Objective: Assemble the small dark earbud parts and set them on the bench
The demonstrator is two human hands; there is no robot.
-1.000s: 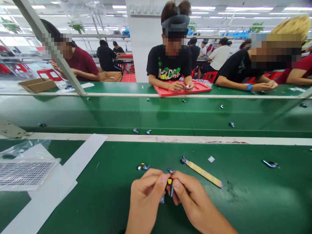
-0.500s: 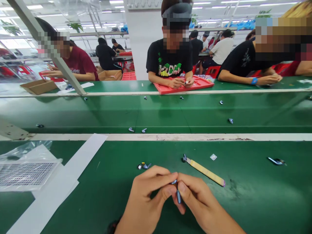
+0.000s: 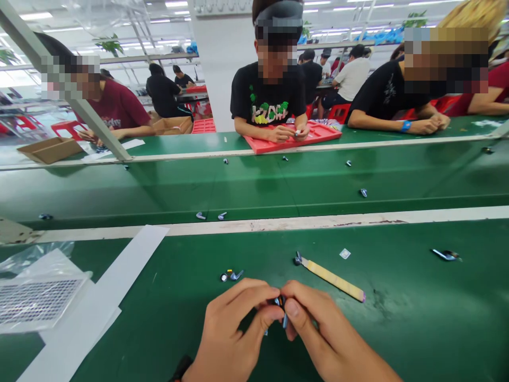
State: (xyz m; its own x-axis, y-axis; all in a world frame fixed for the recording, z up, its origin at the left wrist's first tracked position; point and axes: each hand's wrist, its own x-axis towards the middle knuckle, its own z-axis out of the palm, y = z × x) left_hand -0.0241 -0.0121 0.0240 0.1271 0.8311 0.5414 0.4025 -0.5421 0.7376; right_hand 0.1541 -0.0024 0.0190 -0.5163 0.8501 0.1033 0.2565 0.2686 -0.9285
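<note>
both thumbs pressed closer since before; left hand [image 3: 233, 331] and right hand [image 3: 324, 331] pinch small earbud part [image 3: 282, 307]

table [image 3: 397, 329]: matt green mat | stick [image 3: 333, 278]: pale wood | tray [image 3: 258, 146]: glossy red plastic

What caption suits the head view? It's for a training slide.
Both hands pinch a small blue part over the green bench, a stick tool nearby.

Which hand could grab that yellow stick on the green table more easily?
Probably the right hand. The yellow stick lies just beyond it on the right, while the left hand sits farther away on the other side. Both hands are pinching a small blue part, so one must let go first.
</note>
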